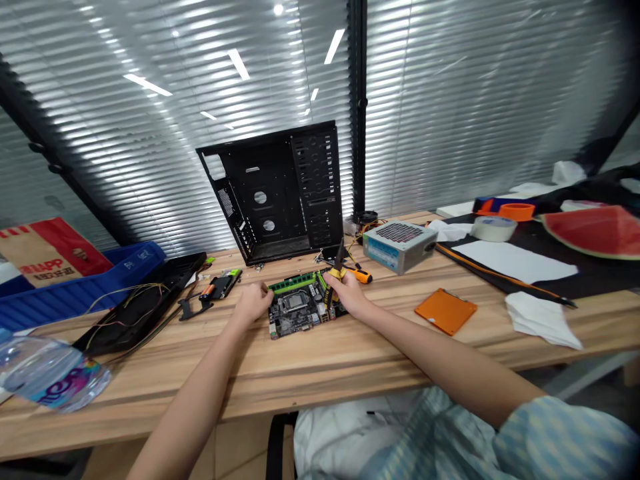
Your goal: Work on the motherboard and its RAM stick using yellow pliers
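- The left hand [254, 302] is curling at the left edge of a flat black-and-green circuit board [295, 304]; I cannot tell if its grip is pinching.
- That board is lying on the brown wooden desk [280, 367].
- The right hand [352, 295] is holding a yellow-and-black tool [337, 272] in its grip.

Bright indoor scene. Tube-light reflections [238, 64] glare at 11–12 o'clock, bright streaks across blinds [475, 100]. Desk [355, 370] shadows soft. Wide-angle stretch: bottle [60, 373] at 8, sleeve [565, 437] at 4, slightly blurred. Dark vignetting at 2.
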`<action>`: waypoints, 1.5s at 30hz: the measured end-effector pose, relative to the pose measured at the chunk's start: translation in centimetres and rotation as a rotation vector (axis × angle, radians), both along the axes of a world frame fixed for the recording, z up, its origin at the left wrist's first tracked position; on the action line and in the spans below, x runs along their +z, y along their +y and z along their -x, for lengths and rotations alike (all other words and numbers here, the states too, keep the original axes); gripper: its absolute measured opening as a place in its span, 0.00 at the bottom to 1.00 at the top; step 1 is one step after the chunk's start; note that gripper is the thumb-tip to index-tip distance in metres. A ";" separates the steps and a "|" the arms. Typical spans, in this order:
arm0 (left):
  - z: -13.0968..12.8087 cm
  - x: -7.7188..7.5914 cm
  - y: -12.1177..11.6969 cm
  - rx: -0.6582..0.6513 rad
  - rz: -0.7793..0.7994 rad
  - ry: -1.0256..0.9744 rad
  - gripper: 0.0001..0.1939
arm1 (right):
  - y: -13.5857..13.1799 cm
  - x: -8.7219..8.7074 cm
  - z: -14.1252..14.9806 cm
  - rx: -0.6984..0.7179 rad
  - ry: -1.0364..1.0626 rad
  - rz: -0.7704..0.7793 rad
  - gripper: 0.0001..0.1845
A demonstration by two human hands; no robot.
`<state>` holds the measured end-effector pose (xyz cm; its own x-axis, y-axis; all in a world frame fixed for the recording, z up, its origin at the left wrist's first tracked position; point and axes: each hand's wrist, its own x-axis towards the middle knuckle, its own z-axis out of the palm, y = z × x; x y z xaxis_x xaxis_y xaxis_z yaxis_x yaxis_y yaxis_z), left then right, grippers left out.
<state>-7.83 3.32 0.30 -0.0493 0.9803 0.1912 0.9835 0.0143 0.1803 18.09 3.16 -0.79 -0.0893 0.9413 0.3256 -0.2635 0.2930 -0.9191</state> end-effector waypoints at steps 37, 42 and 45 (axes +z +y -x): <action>0.0 -0.1 0.2 0.037 0.019 0.030 0.13 | 1.4 0.5 -1.2 -0.199 0.004 -0.081 0.20; 0.1 0.1 0.0 0.026 0.014 0.016 0.13 | 1.6 0.1 -1.4 -0.225 -0.052 -0.086 0.18; -0.1 0.3 -0.2 0.030 0.019 0.028 0.13 | 1.6 -0.1 -1.4 -0.222 -0.096 -0.107 0.16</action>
